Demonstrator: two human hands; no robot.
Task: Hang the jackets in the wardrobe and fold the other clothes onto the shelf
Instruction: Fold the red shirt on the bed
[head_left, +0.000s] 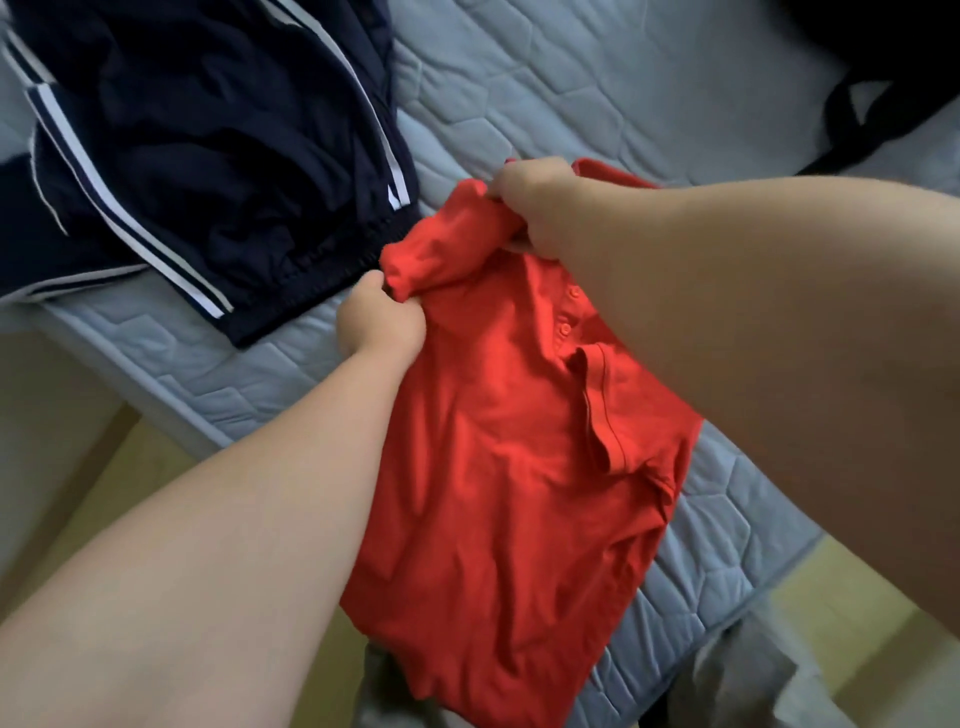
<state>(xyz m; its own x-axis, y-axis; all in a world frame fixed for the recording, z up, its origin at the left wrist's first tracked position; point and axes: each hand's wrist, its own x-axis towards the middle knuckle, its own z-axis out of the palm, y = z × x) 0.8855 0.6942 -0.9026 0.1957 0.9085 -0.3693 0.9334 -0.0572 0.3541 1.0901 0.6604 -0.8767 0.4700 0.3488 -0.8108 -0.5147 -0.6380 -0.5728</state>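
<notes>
A red polo shirt (509, 467) lies across the corner of the mattress, its collar and buttons facing up and its lower part hanging over the edge. My left hand (379, 325) grips a bunched sleeve at the shirt's left side. My right hand (540, 202) grips the fabric a little farther back, near the shoulder. A navy track garment with white stripes (208, 156) lies spread on the mattress to the left, touching the red sleeve.
The quilted pale-blue mattress (597, 88) fills the back of the view. A black strapped bag (883, 67) sits at the far right corner. Yellowish floor (104, 467) shows below the bed's left edge.
</notes>
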